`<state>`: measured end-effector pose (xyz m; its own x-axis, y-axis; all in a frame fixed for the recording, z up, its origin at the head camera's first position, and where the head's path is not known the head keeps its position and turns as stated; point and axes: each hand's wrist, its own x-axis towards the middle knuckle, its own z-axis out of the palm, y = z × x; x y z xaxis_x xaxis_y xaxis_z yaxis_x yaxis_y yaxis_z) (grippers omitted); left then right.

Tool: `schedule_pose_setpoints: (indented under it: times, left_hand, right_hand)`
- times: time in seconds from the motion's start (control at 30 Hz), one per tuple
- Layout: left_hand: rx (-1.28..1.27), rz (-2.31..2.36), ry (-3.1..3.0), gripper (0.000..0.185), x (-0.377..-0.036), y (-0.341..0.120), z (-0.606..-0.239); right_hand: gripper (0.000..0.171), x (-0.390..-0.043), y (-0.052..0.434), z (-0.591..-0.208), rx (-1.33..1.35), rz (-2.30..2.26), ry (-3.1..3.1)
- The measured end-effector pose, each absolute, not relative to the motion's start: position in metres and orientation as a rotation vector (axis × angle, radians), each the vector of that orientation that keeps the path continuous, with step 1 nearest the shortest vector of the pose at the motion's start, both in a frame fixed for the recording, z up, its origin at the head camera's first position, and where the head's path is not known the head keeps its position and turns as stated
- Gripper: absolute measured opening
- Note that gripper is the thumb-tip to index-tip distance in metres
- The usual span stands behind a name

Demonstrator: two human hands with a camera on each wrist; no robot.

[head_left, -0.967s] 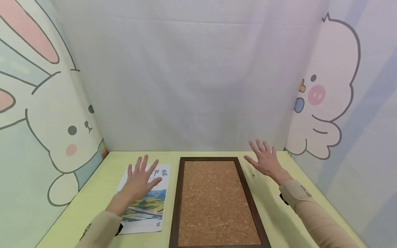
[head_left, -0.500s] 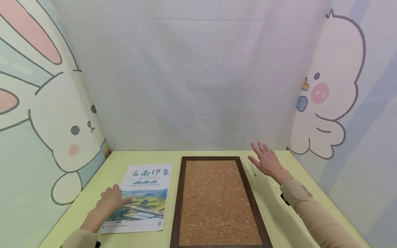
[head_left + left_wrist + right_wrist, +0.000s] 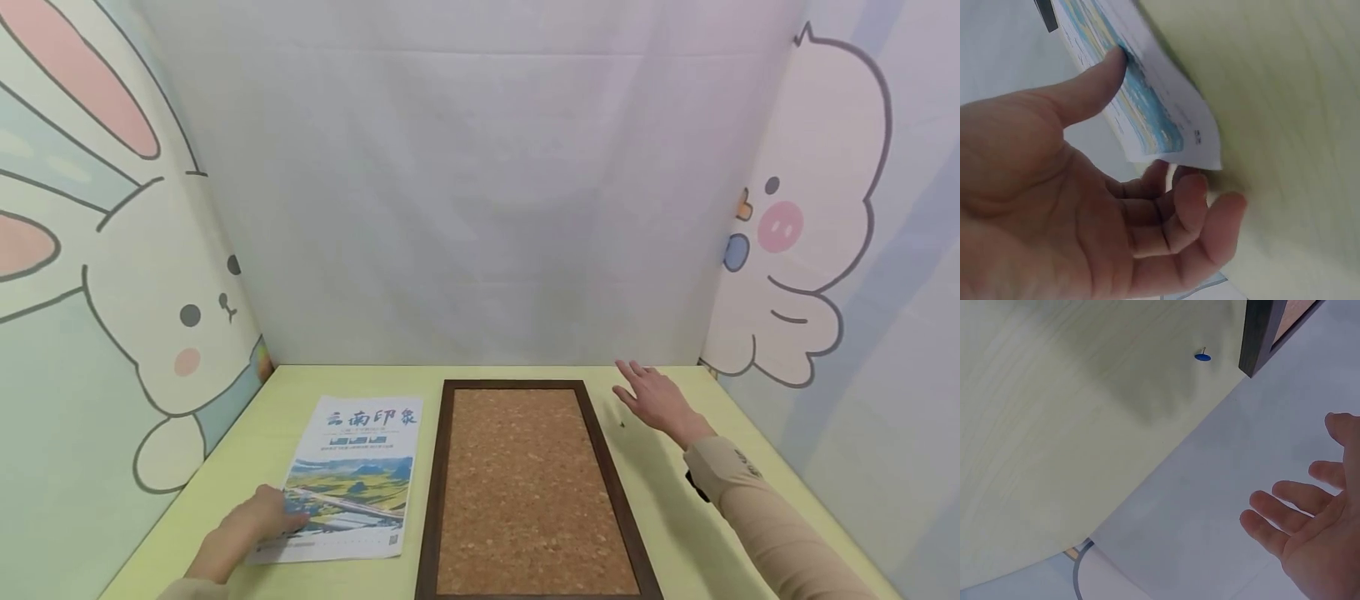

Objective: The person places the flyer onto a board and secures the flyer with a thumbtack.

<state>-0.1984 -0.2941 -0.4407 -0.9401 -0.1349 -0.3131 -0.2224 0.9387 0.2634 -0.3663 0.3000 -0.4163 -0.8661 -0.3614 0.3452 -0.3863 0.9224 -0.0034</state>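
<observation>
I have the left hand (image 3: 258,515) at the poster's left long edge, just above its lower left corner. On the left wrist camera the thumb (image 3: 1105,78) presses the printed face while the fingers (image 3: 1190,197) curl in at the edge, a couple of tips out of sight behind the paper, so I read it as a loose pinch.

The poster (image 3: 367,471) stretches from the grip up and to the right, lying on the yellow table (image 3: 296,382). I judge it light, thin and limp: the margin already bows at the corner, and it would crease under a hard squeeze. I'd favour the white lower margin, with a second hold on the opposite edge to keep it from sagging. Its long axis runs away from me, with the Chinese title at the far end and the landscape at the near end, so it reads upright from here.

Right of the grip, past the poster and not touching it, lies the framed cork board (image 3: 528,487), roughly parallel. Beyond that is a blue thumbtack (image 3: 1202,357), with the right hand (image 3: 658,402) near it, fingers apart and holding nothing. Farthest from the grip hangs the pale back curtain (image 3: 465,183).
</observation>
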Motion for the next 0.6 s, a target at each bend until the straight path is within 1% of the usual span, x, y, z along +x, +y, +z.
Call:
schedule_pose_setpoints:
  times: [0.07,0.13,0.27,0.4,0.6]
  left_hand:
    - [-0.278,0.465,2.789,0.079,-0.201,-0.294,-0.443]
    - [-0.296,0.538,2.769,0.076,-0.202,-0.294,-0.445]
    - [-0.267,0.721,2.738,0.062,-0.203,-0.298,-0.449]
    - [-0.239,0.838,2.716,0.049,-0.204,-0.299,-0.451]
    - [-0.22,0.882,2.733,0.039,-0.204,-0.299,-0.452]
  right_hand:
    - [0.048,-0.368,0.303,-0.421,0.552,0.16,-2.761]
    - [0.041,-0.37,0.306,-0.426,0.566,0.26,-2.792]
    - [0.03,-0.376,0.313,-0.435,0.612,0.542,-2.863]
    - [0.03,-0.379,0.322,-0.441,0.636,0.787,-2.951]
    - [0.033,-0.38,0.329,-0.447,0.598,0.991,-3.059]
